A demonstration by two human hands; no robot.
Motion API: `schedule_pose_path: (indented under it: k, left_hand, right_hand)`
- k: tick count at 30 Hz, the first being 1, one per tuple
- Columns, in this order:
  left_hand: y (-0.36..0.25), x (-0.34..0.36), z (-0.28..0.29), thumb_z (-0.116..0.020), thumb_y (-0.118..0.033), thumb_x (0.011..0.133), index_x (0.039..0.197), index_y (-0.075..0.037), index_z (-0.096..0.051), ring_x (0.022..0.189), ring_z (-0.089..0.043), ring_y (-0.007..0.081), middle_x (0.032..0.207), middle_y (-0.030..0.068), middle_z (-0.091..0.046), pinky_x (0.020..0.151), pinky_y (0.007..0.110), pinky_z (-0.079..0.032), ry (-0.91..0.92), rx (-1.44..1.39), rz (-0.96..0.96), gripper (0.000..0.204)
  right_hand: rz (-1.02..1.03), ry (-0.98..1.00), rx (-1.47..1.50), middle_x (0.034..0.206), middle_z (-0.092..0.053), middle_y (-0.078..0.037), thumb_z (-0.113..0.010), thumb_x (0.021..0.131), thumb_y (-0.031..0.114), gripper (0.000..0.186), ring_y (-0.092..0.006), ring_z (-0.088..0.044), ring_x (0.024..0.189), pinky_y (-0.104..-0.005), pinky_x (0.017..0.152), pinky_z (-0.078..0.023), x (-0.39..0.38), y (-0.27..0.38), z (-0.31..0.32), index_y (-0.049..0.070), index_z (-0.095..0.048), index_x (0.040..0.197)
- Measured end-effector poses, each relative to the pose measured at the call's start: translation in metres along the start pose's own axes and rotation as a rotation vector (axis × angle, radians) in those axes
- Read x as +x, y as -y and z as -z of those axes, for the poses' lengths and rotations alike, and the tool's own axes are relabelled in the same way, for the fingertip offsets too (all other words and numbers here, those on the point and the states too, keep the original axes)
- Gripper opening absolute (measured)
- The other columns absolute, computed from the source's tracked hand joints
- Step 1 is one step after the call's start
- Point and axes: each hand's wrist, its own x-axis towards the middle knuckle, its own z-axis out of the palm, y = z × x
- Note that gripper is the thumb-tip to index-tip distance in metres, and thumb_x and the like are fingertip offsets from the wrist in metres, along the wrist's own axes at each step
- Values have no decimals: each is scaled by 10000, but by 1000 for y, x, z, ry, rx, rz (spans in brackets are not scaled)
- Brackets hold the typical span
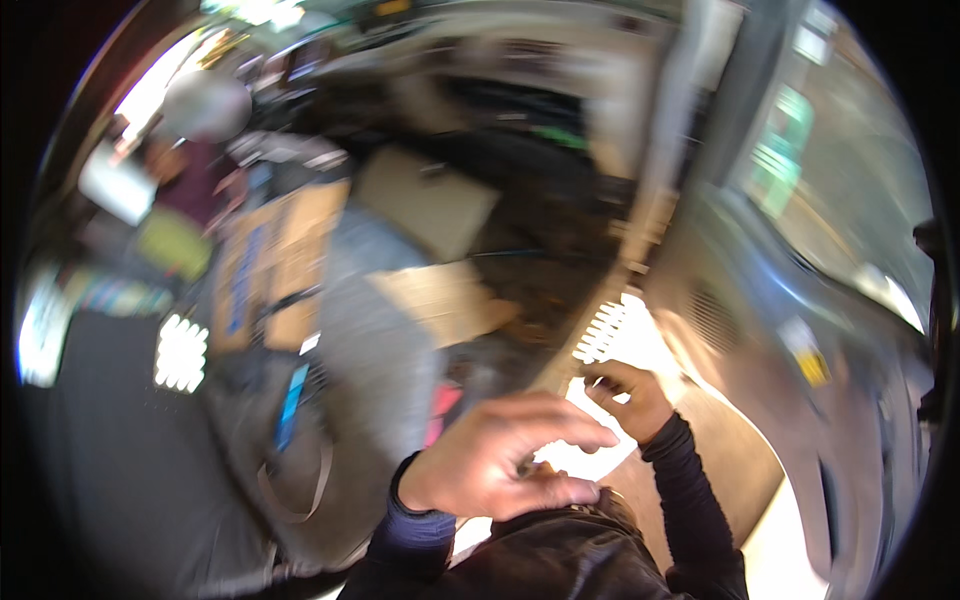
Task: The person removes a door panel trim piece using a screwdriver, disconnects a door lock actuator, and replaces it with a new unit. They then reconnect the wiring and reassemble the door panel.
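My left hand [490, 455] is in front of my body at the lower middle. Its thumb and fingers curve toward each other with a gap between them, and I see nothing gripped there. To its right and a little farther off, my right hand [634, 400] hovers over the brightly lit door sill [600, 340] of a vehicle. The right fingers are curled so that thumb and forefinger form a loop. A dark spot shows at those fingertips, but blur hides whether they hold a small thing.
On my right stands the open vehicle door [800, 400]. To the left is a dark seat [130, 450] with a blue strip-shaped item [292, 405]. Cardboard [300, 250] and a flat tan piece [440, 300] lie beyond, near a grey-beige panel [425, 200]. The dark footwell [550, 220] is blurred.
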Motion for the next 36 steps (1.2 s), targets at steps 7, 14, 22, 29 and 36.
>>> schedule_pose_path:
  k: [7, 14, 22, 29, 36]
  left_hand:
    - [-15, 151, -162, -842, -105, 824, 1153, -6, -756, 895, -739, 215, 934, 136, -759, 824, 341, -575, 334, 127, -104, 354]
    - [-34, 180, -393, -795, -135, 893, 1181, -13, -745, 864, -702, 193, 928, 110, -739, 822, 324, -550, 721, -65, -195, 317]
    - [-87, 177, -587, -784, -99, 898, 1166, -23, -752, 877, -718, 178, 950, 114, -759, 821, 320, -557, 1200, 34, -281, 281]
    - [-113, 182, -743, -767, -86, 911, 1096, -16, -750, 865, -749, 243, 967, 135, -754, 796, 329, -577, 1341, -76, -393, 198]
    - [-138, 207, -870, -767, -92, 924, 1074, -24, -755, 851, -728, 195, 927, 114, -756, 778, 317, -562, 1127, -104, -418, 166]
  right_hand:
    - [765, 202, 238, 900, -653, -154, -756, 964, 312, 340, -341, -641, 802, -416, 701, -522, -269, 68, 130, -19, -726, 1038]
    - [970, -244, -126, 830, -502, -72, -488, 1086, 403, 398, -227, -528, 667, -347, 568, -429, -446, 95, 118, 100, -635, 874]
    - [713, -1407, -675, 840, -665, -182, -728, 899, 114, 155, -265, -634, 638, -375, 525, -457, -597, 70, 151, -25, -681, 847]
    - [560, -1595, -673, 805, -641, -164, -720, 880, 102, 137, -250, -607, 619, -373, 514, -444, -653, 37, 180, -12, -665, 827]
    - [561, -1576, -631, 771, -618, -146, -712, 861, 90, 122, -235, -580, 599, -371, 502, -430, -702, 9, 258, 0, -649, 806]
